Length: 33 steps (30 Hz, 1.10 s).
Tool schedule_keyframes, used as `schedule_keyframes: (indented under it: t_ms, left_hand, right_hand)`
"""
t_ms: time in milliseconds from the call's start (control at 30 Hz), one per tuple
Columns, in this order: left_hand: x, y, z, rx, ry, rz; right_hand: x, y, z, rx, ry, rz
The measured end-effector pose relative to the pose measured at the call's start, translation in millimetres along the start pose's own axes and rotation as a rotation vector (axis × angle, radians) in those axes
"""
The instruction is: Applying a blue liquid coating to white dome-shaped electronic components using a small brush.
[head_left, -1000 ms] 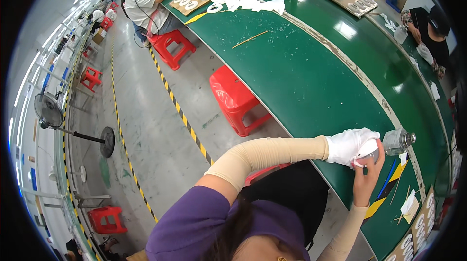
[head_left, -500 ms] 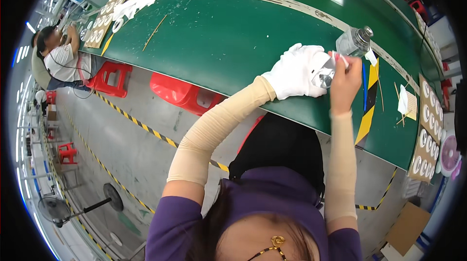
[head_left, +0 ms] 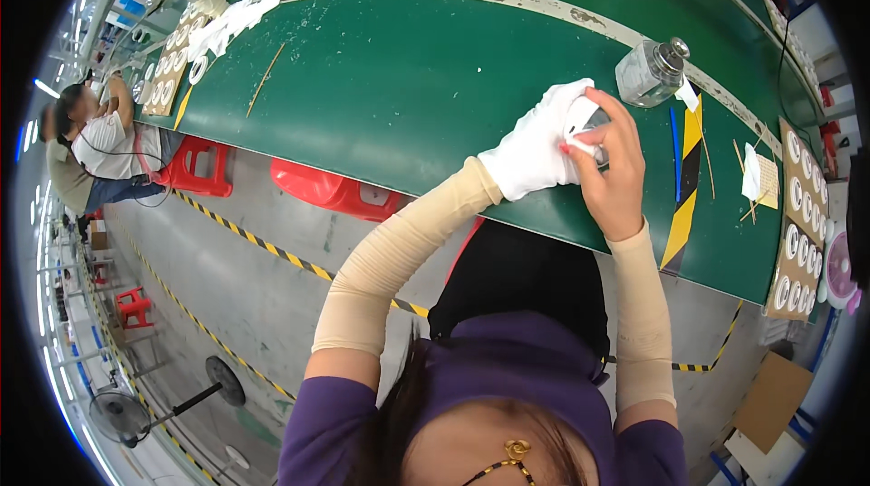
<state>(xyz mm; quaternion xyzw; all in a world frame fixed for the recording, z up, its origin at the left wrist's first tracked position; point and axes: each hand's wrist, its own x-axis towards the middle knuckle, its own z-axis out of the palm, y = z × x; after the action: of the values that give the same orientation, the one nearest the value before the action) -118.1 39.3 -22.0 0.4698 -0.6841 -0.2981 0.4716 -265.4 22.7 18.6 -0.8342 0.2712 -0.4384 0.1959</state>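
My left hand [head_left: 533, 149], in a white glove, is closed round a small round part [head_left: 581, 113] that is white with a shiny grey face. It holds the part above the green table near the front edge. My right hand [head_left: 620, 173] is bare, its thumb and fingers bent over the same part from the right. Between thumb and fingers a bit of white, cloth-like material [head_left: 584, 150] presses against the part. The fingers hide much of the part's face. Just beyond the right hand stands a clear glass bottle [head_left: 645, 76] with a metal top.
The green table [head_left: 381, 78] carries thin sticks [head_left: 265, 78], white cloths [head_left: 240, 19] and a blue stick [head_left: 676, 155]. Cardboard trays of white rings [head_left: 797, 223] stand at the right, with another tray at far left, near a seated person [head_left: 109, 137]. Red stools [head_left: 331, 189] are under the table edge.
My right hand has come down and left, from near the bottle onto the part, its fingers now spread round it. My left hand still holds the part, turned slightly. The view has shifted a little.
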Motion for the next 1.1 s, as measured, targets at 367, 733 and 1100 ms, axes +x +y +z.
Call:
schedule_keyframes:
  t_ms: [367,733,1100]
  left_hand:
    - [-3,15,1,0.142,-0.001,-0.08]
    - [-4,12,3,0.195,0.054,-0.058]
    - [-3,18,9,0.137,0.12,-0.123]
  right_hand:
    - [-5,4,-6,0.022,-0.043,0.025]
    - [-13,-6,-13,0.015,-0.056,0.075]
    - [6,-11,-1,-0.152,0.054,0.113]
